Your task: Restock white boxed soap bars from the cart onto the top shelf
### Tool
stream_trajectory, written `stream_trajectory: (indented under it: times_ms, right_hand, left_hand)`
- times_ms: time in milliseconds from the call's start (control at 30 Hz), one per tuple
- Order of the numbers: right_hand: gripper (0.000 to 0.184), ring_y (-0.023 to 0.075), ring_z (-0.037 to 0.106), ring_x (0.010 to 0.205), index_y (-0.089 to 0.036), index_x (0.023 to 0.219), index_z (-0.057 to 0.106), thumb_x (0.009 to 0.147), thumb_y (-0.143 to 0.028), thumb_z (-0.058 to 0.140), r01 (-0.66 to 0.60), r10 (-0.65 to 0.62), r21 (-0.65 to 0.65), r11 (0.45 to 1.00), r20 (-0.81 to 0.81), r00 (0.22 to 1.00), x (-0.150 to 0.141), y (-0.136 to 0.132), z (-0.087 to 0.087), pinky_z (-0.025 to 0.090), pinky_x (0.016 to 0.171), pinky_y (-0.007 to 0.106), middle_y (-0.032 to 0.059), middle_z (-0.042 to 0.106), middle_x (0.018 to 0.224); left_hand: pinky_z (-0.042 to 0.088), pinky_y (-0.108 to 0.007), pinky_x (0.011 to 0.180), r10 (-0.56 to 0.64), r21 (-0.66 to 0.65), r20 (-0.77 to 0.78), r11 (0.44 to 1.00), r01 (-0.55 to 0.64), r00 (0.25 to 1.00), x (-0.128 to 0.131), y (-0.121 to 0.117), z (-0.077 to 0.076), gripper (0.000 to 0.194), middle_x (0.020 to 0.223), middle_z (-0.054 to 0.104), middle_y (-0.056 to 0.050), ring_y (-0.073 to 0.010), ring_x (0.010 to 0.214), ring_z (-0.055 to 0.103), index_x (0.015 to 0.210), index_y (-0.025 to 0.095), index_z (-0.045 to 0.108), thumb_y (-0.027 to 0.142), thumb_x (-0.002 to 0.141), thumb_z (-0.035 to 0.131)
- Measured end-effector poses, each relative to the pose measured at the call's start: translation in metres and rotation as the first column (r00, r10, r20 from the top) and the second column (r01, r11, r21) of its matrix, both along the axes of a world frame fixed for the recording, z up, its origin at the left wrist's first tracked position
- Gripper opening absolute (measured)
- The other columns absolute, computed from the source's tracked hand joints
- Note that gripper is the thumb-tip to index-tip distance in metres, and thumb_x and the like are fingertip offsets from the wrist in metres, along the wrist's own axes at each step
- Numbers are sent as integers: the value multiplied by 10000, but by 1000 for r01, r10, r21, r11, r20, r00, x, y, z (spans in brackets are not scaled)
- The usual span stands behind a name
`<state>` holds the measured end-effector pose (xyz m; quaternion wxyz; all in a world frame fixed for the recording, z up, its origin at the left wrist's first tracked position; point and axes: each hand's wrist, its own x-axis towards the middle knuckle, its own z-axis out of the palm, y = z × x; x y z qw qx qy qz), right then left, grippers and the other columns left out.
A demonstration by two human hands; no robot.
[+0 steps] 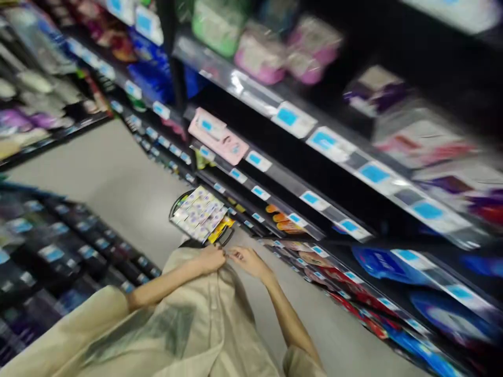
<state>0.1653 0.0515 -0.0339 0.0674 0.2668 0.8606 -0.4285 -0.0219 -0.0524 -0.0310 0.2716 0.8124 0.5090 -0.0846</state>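
Observation:
My left hand [212,258] is in front of my body at the beige shirt [208,324], its fingers curled closed. Just to its right is my right hand [249,261], fingertips drawn together and pointing towards the left hand, almost touching it. Blur hides whether anything small lies in the fingers. Right beyond both hands, low near the floor, stands a dark-rimmed basket or cart [171,213] loaded with several white patterned boxes [199,213]. A yellow package [220,229] sits beside those boxes.
Shelves with blue-and-white price tags [374,173] run along my right. A pink sign card [218,136] sticks out from a shelf edge. On the left is a lower dark rack [58,251] of goods. Grey floor [118,167] lies between; the shelving [23,146] at far left holds more goods.

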Motion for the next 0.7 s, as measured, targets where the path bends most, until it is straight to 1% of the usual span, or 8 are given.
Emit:
stream_trajectory:
  times_ms: [33, 100, 200, 267, 400, 500, 600, 700]
  right_hand:
    - [263, 210, 790, 918, -235, 1244, 741, 1015, -244, 611, 83, -85, -66, 994, -24, 996, -2, -13, -20, 603, 841, 297, 48, 832, 1013]
    - [291, 228, 782, 917, -229, 1242, 741, 984, -252, 608, 212, -218, -121, 970, -41, 975, -7, -38, -54, 612, 868, 334, 66, 825, 1020]
    - [319, 237, 777, 912, -205, 1234, 740, 968, -314, 603, 351, -370, -222, 910, -50, 928, -15, -64, -90, 628, 849, 354, 92, 820, 1037]
    - [348, 236, 774, 899, -191, 1233, 738, 965, -373, 608, 411, -437, -290, 864, -27, 899, -20, -70, -110, 633, 799, 348, 102, 819, 1045]
    - [359, 208, 750, 847, -212, 1195, 757, 874, -362, 704, 403, -385, -333, 853, 121, 915, -26, -59, -154, 624, 848, 359, 84, 820, 1077]
    - [301, 188, 740, 788, -215, 1061, 780, 770, -290, 772, 408, -327, -360, 839, 266, 907, -28, -39, -192, 619, 853, 342, 42, 823, 952]
    - [133, 174, 705, 688, -205, 842, 743, 750, -273, 811, 482, -334, -316, 818, 422, 843, -22, -16, -225, 607, 775, 323, 4, 756, 729]
    - [189, 140, 652, 612, -183, 786, 684, 834, -309, 816, 568, -386, -235, 789, 531, 755, -17, 3, -247, 587, 712, 316, -25, 692, 669]
  left_hand:
    - [587, -412, 796, 59, -31, 2, 998, -59, 998, -9, -5, -11, 274, 1057, 807, -187, -338, 993, 785, 1190, 105, 774, 123, 1022, 558]
    - [581, -421, 830, 164, -84, 4, 983, -163, 986, -22, -18, -33, 270, 1084, 801, -199, -344, 1037, 775, 1190, 97, 771, 142, 1030, 557]
    - [565, -400, 826, 274, -136, -4, 953, -272, 962, -34, -40, -58, 239, 1058, 797, -198, -326, 1000, 776, 1134, 98, 777, 170, 1031, 573]
    - [553, -385, 813, 329, -162, -1, 932, -325, 944, -38, -51, -71, 232, 1045, 798, -187, -314, 969, 779, 1114, 104, 774, 175, 1036, 567]
    - [537, -378, 810, 435, -202, 28, 884, -421, 900, -48, -58, -94, 249, 1063, 797, -176, -309, 977, 776, 1161, 119, 759, 189, 1056, 544]
    - [535, -367, 809, 512, -227, 51, 842, -489, 858, -61, -57, -109, 287, 1081, 792, -170, -302, 1002, 768, 1202, 126, 738, 214, 1086, 490]
    - [546, -363, 821, 567, -256, 59, 804, -537, 821, -78, -61, -125, 290, 1106, 782, -161, -298, 1031, 756, 1209, 129, 726, 208, 1084, 476]
    - [556, -358, 858, 605, -283, 64, 774, -566, 794, -100, -70, -140, 284, 1134, 769, -155, -284, 1043, 744, 1205, 141, 726, 200, 1071, 483]
